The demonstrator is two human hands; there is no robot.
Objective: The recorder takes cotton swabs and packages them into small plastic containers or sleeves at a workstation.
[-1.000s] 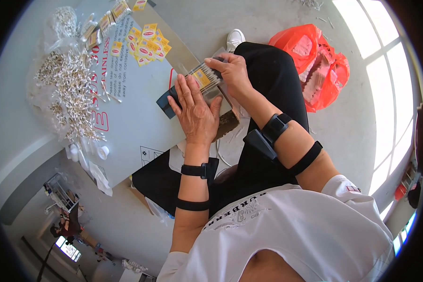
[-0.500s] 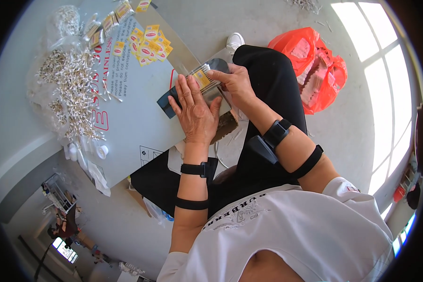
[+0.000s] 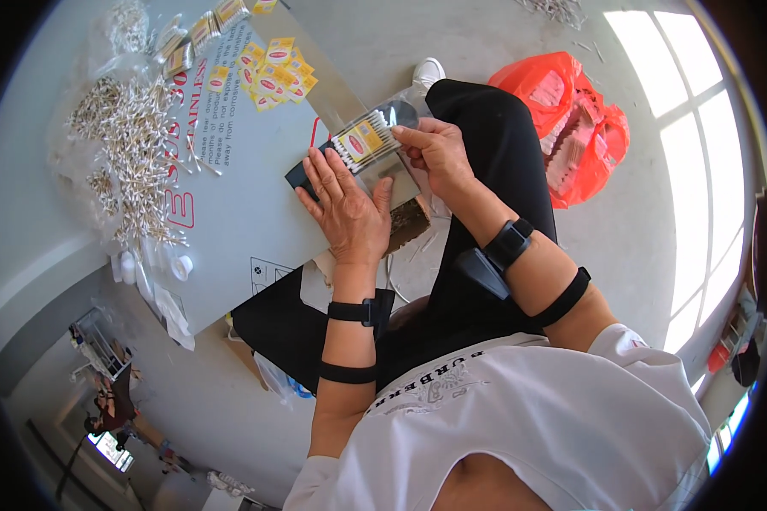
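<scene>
A flat pack of cotton swabs [image 3: 355, 153] with a yellow card on it lies in clear plastic at the table's right edge. Thumb and fingers of my right hand [image 3: 437, 152] pinch the clear plastic bag [image 3: 385, 158] beside the swabs' right end. My left hand [image 3: 349, 204] lies palm down with fingers stretched, its fingertips at the pack's left end. Beneath those fingertips is a dark flat strip [image 3: 297, 176]. Behind the pack, a dark round piece [image 3: 398, 111] shows in part.
Loose cotton swabs [image 3: 136, 162] form a big heap on the table [image 3: 239, 230]. Yellow cards [image 3: 277, 77] and several packed bundles [image 3: 203, 31] lie at the far side. An open cardboard box [image 3: 409, 223] is below my hands. A red plastic bag [image 3: 609, 149] with pink contents stands on the floor.
My right hand has moved slightly right and down, baring more of the pack and its yellow card. My left hand has shifted a little left, still flat.
</scene>
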